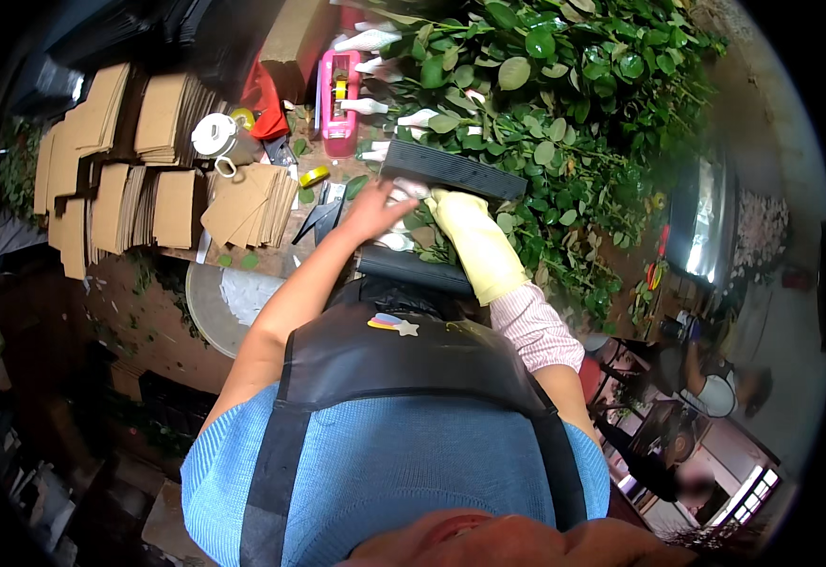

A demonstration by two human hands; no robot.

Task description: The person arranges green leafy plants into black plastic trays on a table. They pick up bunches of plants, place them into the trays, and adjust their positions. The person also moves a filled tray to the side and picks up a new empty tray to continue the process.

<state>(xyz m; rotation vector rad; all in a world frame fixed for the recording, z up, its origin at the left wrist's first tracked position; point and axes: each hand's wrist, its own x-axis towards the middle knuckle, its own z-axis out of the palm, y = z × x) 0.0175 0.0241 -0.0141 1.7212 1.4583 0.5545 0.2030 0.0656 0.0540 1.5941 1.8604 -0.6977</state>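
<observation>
1. Workbench [271,248] runs across upper frame, w/ cut foliage [564,104] heaped at right.
2. Black ridged tray [451,170] lies just beyond the hands; long axis runs left to right, right end dipping toward lower frame. 2nd black slab [413,269] sits nearer the body, roughly parallel.
3. Left hand [375,210], bare, fingers spread a little, rests on white-wrapped stems [396,227] betw. the 2 slabs.
4. Right hand [451,213] in yellow glove reaches to tray's near edge; can't tell finger spread.
5. Cardboard stacks [148,170]: abt 8. Pink tape dispenser [339,104]: 1.
</observation>
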